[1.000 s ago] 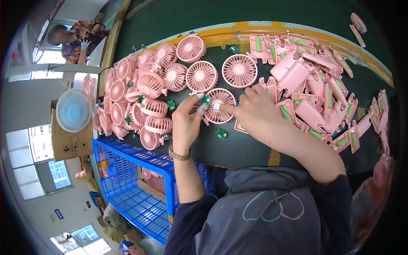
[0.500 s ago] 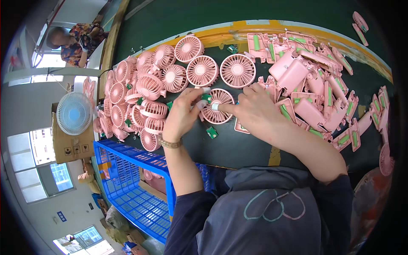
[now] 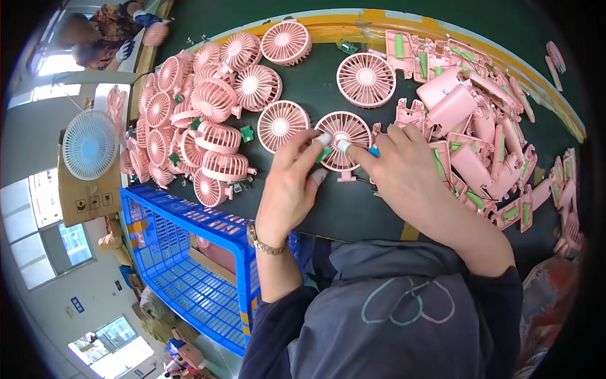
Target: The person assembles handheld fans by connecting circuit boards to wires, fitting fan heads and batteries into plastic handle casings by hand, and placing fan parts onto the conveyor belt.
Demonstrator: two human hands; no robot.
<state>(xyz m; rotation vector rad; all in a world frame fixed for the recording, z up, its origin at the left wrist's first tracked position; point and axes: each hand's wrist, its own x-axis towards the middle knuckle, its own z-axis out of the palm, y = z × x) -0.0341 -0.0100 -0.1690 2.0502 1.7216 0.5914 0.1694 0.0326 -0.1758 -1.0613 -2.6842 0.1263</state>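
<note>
A round pink fan head (image 3: 355, 129) lies on the dark green table under my hands, its short stem toward me. My left hand (image 3: 287, 186) pinches a small green circuit board (image 3: 324, 154) at the fan head's left edge. White covers wrap some of my fingertips. On the front grille rests the covered index finger of my right hand (image 3: 404, 170). The other right fingers curl around something with a bit of blue showing, mostly hidden. To the left sits another fan head (image 3: 282, 126), and one more fan head (image 3: 366, 78) lies beyond.
A heap of pink fan heads (image 3: 214, 100) spreads at the left. Pink handle shells (image 3: 451, 110) with green cells pile up at the right. Below the left table edge stands a blue plastic basket (image 3: 189, 220). Another person (image 3: 107, 38) works at the far left.
My view has shifted. A fan head from behind my hands has left its spot, and one now lies to the left of the fan head under them. My hands stay close together.
</note>
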